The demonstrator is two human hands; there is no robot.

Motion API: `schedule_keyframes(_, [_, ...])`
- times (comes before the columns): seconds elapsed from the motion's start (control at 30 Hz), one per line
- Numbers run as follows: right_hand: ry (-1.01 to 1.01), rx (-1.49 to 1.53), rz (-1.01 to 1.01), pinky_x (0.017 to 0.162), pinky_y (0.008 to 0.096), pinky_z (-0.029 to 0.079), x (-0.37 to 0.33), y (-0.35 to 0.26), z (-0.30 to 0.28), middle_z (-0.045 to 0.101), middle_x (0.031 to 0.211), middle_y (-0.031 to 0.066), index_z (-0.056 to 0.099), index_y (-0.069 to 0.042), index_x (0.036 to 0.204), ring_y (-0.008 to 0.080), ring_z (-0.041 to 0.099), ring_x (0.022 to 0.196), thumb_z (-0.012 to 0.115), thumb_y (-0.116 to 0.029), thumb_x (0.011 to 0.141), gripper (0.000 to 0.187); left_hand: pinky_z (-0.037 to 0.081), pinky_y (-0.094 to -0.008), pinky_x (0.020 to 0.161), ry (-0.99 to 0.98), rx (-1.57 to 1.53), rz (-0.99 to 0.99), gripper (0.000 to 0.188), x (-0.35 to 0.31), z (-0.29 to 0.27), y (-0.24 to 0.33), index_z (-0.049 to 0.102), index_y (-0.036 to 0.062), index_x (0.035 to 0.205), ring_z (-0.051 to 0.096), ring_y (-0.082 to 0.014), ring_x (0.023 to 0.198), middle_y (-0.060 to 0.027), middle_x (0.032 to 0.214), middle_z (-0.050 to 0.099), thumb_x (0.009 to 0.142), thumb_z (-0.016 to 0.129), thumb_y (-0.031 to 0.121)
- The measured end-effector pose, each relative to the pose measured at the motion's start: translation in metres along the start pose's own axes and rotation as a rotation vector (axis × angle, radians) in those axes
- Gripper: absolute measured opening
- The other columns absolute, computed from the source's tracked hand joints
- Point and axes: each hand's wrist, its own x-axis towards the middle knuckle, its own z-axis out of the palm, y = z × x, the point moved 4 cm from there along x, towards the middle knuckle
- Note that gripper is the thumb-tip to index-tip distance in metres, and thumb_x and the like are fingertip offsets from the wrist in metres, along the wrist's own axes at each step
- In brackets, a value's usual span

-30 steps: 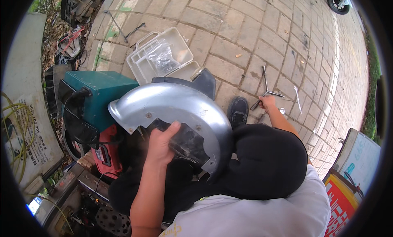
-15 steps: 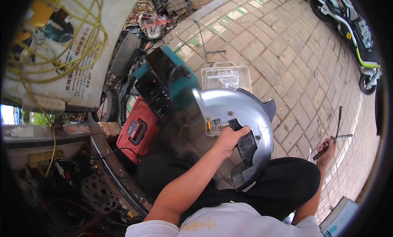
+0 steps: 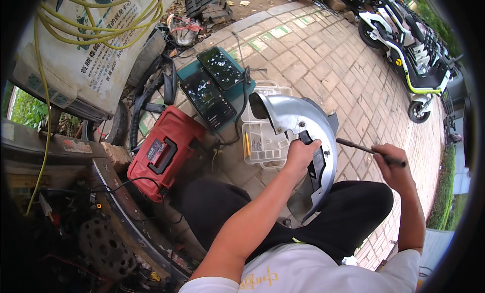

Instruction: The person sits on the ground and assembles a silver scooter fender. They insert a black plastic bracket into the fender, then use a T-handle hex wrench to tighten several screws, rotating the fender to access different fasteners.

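A curved silver mudguard [image 3: 323, 118] with dark inner parts and small bolts stands tilted between my knees. My left hand [image 3: 303, 155] is closed on the edge of its cut-out, thumb over the top. To the right, my right hand [image 3: 395, 167] grips a dark rod-like tool [image 3: 355, 144] with a thick handle; its exact kind is unclear. The tool's thin end points left at the mudguard's outer side, and I cannot tell whether it touches. Part of the mudguard's lower end is shaded near my leg.
A clear organizer box [image 3: 270, 154] lies open behind the mudguard. Left of it are a red toolbox [image 3: 151, 164] and a teal box [image 3: 242, 91] bearing two phones [image 3: 208, 98]. A worn vehicle body [image 3: 96, 232] stands at the left. Parked scooters [image 3: 404, 60] are at the far right.
My right hand has come up and inward from the lower right, bringing the tool to the mudguard's side. My left hand keeps its hold. The view has shifted.
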Motion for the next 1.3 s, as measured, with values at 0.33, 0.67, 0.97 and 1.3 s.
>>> schedule_keyframes(0.33, [-0.21, -0.372, -0.087, 0.055, 0.043, 0.045, -0.033, -0.031, 0.006, 0.055, 0.073, 0.0078, 0.066, -0.007, 0.105, 0.0301, 0.06, 0.064, 0.071, -0.01, 0.082, 0.023, 0.053, -0.0332, 0.074, -0.06, -0.15, -0.002, 0.022, -0.005, 0.005, -0.013, 0.07, -0.003, 0.105, 0.067, -0.0162, 0.084, -0.0066, 0.096, 0.071, 0.088, 0.074, 0.011])
schedule_keyframes(0.67, [-0.249, -0.337, -0.208, 0.053, 0.039, 0.046, -0.038, -0.007, 0.024, 0.053, 0.072, 0.0031, 0.066, -0.005, 0.107, 0.023, 0.061, 0.066, 0.067, -0.011, 0.079, 0.028, 0.051, -0.0323, 0.082, -0.021, -0.15, 0.029, 0.031, -0.005, 0.014, -0.013, 0.068, -0.003, 0.113, 0.065, -0.0155, 0.092, -0.0049, 0.107, 0.07, 0.087, 0.077, 0.011])
schedule_keyframes(0.97, [-0.419, -0.516, -0.398, 0.062, 0.0342, 0.042, -0.02, -0.007, 0.032, 0.053, 0.075, -0.0006, 0.067, -0.006, 0.109, 0.0174, 0.059, 0.074, 0.062, -0.016, 0.08, 0.031, 0.052, -0.031, 0.077, -0.034, -0.077, 0.016, 0.025, 0.004, 0.01, -0.018, 0.068, -0.0006, 0.111, 0.064, -0.0142, 0.084, -0.0026, 0.1, 0.068, 0.09, 0.075, 0.01])
schedule_keyframes(1.3, [-0.409, -0.473, -0.505, 0.073, 0.0382, 0.039, 0.011, -0.012, 0.034, 0.048, 0.071, 0.0002, 0.07, -0.01, 0.101, 0.0204, 0.052, 0.07, 0.065, -0.013, 0.075, 0.026, 0.05, -0.0337, 0.071, -0.007, 0.081, 0.085, 0.022, 0.014, 0.009, -0.023, 0.069, -0.0046, 0.096, 0.061, -0.0143, 0.076, -0.0054, 0.087, 0.068, 0.089, 0.072, 0.016])
